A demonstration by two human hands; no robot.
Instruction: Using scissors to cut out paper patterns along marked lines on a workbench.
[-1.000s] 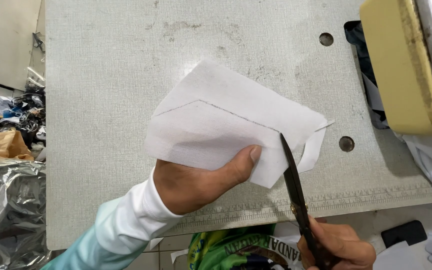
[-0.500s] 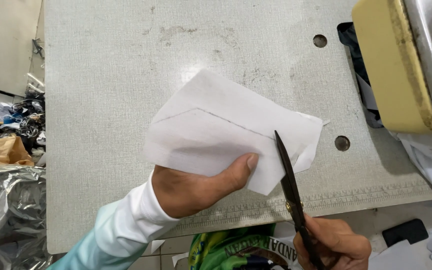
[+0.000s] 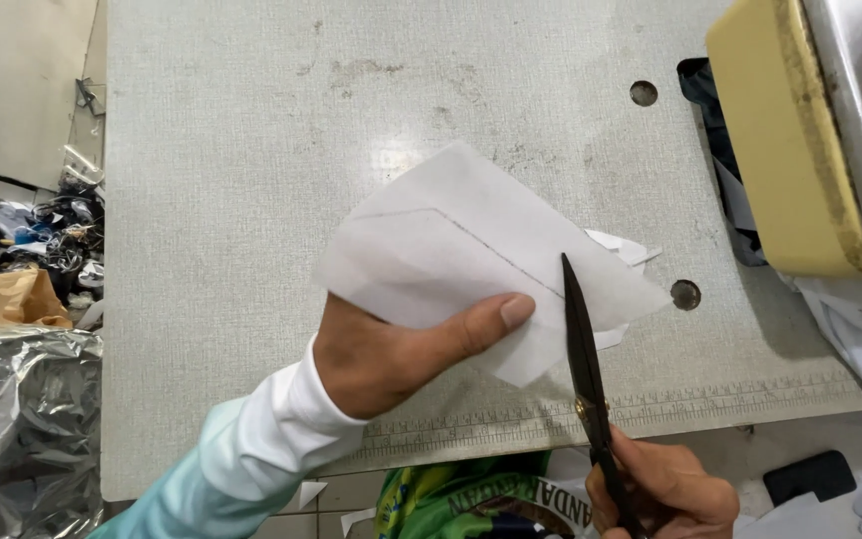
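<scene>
A white sheet of thin fabric (image 3: 471,250), roughly four-sided with a faint dark line drawn across it that bends near the upper left, is held just above the grey table (image 3: 251,150), pinched at its lower edge. Black scissors (image 3: 586,369) stand nearly upright in view, the long pointed blade lying over the sheet's right part with its tip near the drawn line, and small white offcuts (image 3: 626,250) peek out from under the right corner.
</scene>
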